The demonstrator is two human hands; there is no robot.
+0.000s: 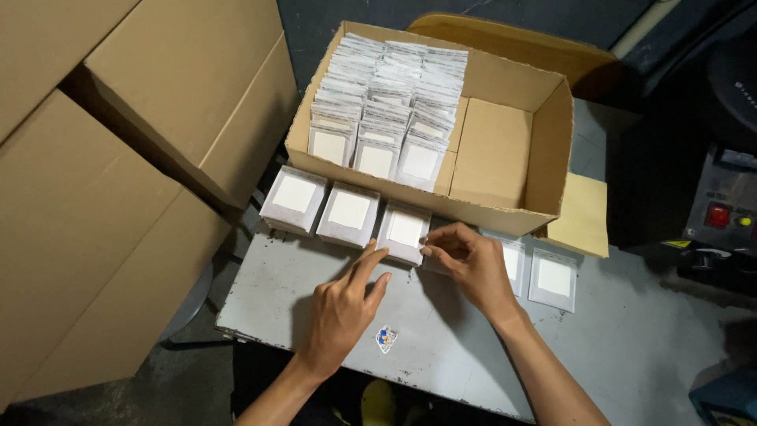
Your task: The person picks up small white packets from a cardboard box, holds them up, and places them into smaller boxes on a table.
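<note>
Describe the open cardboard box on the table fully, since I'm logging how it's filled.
The open cardboard box is brown and corrugated, sitting at the grey table's far edge. Three rows of upright white packets fill its left part; the right part shows bare floor flaps. A side flap hangs outward. Neither hand touches it.

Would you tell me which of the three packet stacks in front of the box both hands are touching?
The rightmost packet stack: the left hand and right hand meet at its near edge, while the middle stack and left stack lie untouched.

Packing workshop: scuffed grey metal bench (441,339), stacked cardboard cartons (102,197), open box of sachets (512,150), machine with red button (719,209), concrete floor.
</note>
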